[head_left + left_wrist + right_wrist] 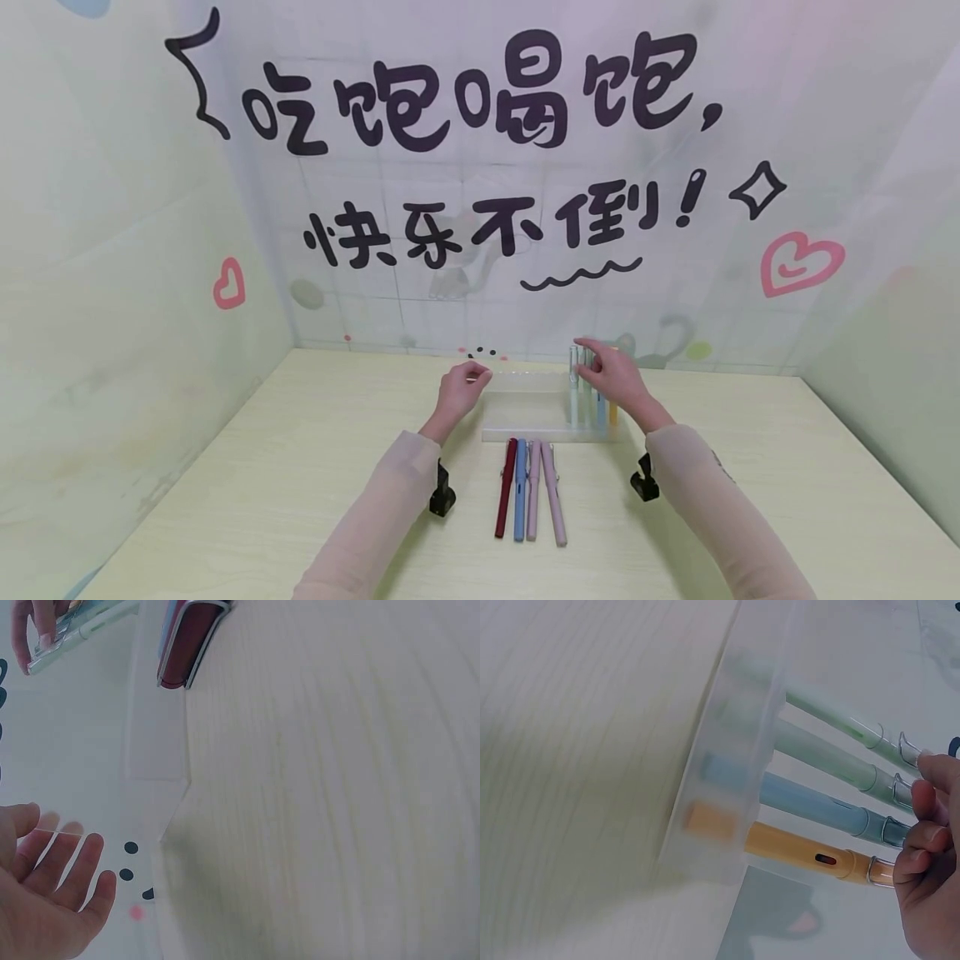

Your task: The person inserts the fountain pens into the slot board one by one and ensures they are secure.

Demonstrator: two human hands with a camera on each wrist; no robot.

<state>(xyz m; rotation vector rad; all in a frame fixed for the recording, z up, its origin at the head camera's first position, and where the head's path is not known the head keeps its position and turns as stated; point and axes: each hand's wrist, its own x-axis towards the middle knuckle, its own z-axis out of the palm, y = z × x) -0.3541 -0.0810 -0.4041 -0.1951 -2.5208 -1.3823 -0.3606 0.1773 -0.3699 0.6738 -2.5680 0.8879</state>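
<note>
A clear plastic pen stand [517,435] sits upright toward the back of the table. My left hand [459,390] pinches the left edge of its back panel between thumb and fingers, some of which show through the plastic in the left wrist view. At the other end, my right hand [618,379] holds the capped top of a pale green pen [825,712], the leftmost one standing in the stand. Beside that pen stand a second green pen [817,757], a blue pen [810,801] and an orange pen [795,847], partly hidden by the right hand in the head view.
In front of the stand lie a dark red pen [506,487], a light blue pen [521,492], a pink pen [534,492] and another pink pen [554,496], side by side. A printed cloth backdrop [480,317] rises behind the table [225,500].
</note>
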